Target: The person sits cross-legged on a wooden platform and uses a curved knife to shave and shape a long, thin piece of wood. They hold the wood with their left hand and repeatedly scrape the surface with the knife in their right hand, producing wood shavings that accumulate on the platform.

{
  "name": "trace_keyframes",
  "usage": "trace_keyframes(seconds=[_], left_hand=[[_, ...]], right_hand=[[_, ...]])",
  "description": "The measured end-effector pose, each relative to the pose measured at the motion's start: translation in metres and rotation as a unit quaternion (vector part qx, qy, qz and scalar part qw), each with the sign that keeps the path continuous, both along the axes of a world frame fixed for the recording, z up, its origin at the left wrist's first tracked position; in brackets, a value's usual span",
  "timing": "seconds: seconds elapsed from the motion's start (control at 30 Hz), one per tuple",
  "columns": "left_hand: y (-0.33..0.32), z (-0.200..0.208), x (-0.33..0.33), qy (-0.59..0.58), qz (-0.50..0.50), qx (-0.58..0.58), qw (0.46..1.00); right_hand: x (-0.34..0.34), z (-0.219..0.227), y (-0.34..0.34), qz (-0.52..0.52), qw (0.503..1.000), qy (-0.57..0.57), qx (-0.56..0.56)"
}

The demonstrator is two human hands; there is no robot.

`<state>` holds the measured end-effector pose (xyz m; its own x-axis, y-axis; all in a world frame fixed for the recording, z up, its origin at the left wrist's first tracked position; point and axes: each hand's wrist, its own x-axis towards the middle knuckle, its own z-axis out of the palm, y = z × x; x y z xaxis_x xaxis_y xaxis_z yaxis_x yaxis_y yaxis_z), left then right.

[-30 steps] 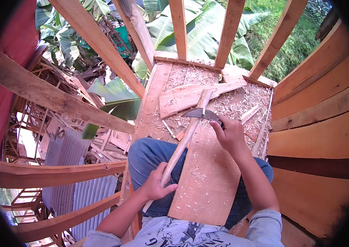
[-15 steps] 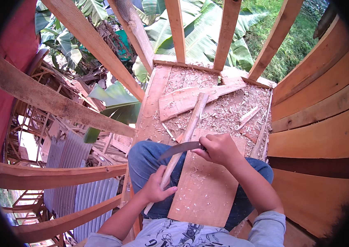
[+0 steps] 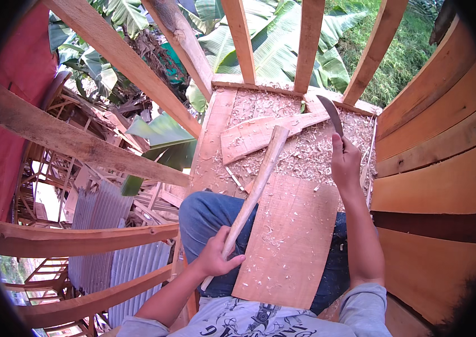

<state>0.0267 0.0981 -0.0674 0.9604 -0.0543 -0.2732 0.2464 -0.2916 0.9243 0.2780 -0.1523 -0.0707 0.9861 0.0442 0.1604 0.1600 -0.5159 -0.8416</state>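
My left hand [image 3: 218,253] is closed round the lower part of a pale wooden stick [image 3: 258,187]. The stick slants up and away, its thicker far end over the shavings. To the right, my right hand [image 3: 345,159] grips a knife with a dark curved blade [image 3: 330,112], its handle hidden in the fist. The blade points up and away, apart from the stick. Across my lap lies a flat wooden board [image 3: 291,241] sprinkled with shavings, the stick passing along its left edge.
Curled wood shavings [image 3: 304,154] cover the plank floor ahead, around a flat wooden offcut [image 3: 269,133]. Wooden slats [image 3: 243,42] stand along the far edge, with banana leaves beyond. Wooden rails [image 3: 86,238] run on the left; plank walling [image 3: 434,185] closes the right.
My right hand has lifted the knife off the stick and swung it right and away, the blade turning from leftward to upward. The left hand and the stick have barely moved.
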Motion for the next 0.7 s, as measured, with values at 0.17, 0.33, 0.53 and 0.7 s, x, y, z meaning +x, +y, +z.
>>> trace_keyframes(seconds=[0.17,0.33,0.53,0.7], left_hand=[[0.003,-0.009,-0.004,-0.017,0.0,0.025,1.0],[-0.004,-0.007,0.001,-0.014,0.017,0.042,0.999],[-0.007,-0.015,-0.002,-0.036,0.042,0.059,0.997],[-0.005,-0.015,-0.004,0.005,0.06,0.037,0.997]], right_hand=[[-0.064,0.003,0.019,0.315,0.912,-0.176,-0.198],[-0.041,-0.005,0.018,0.184,0.965,-0.085,-0.165],[-0.065,-0.004,0.034,0.307,0.918,-0.181,-0.175],[-0.058,0.001,0.032,0.262,0.943,-0.132,-0.157]])
